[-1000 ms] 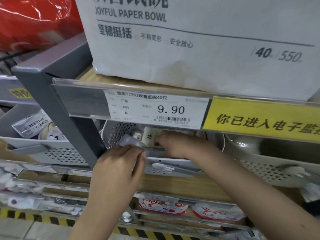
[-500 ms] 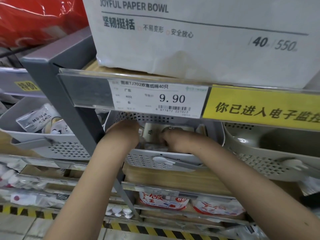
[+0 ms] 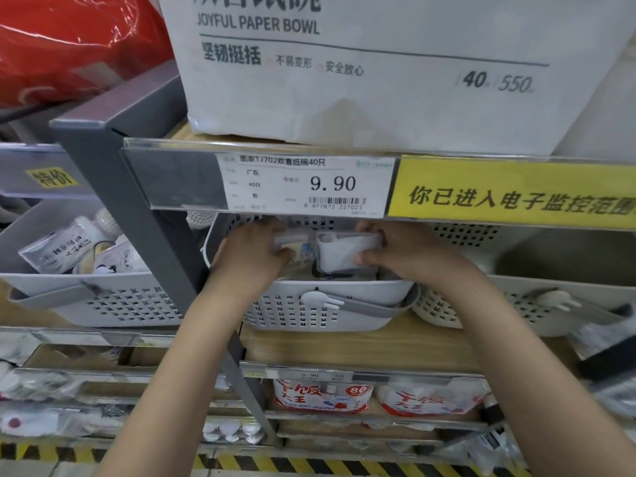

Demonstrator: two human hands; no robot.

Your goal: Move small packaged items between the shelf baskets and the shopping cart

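Two bare arms reach up into a white perforated basket (image 3: 309,304) standing on a wooden shelf (image 3: 361,346), just under a price rail. The right hand (image 3: 395,256) pinches a small clear packet (image 3: 344,253) between thumb and fingers, holding it just above the basket's contents. The left hand (image 3: 247,256) curls its fingers round another small packet (image 3: 290,241), partly hidden, at the left side of the same basket. On the rail sits a white price tag (image 3: 309,184) reading 9.90, beside a yellow sign (image 3: 516,194). Above rests a large white paper-bowl package (image 3: 378,70). Another basket (image 3: 86,297) with packets stands to the left.
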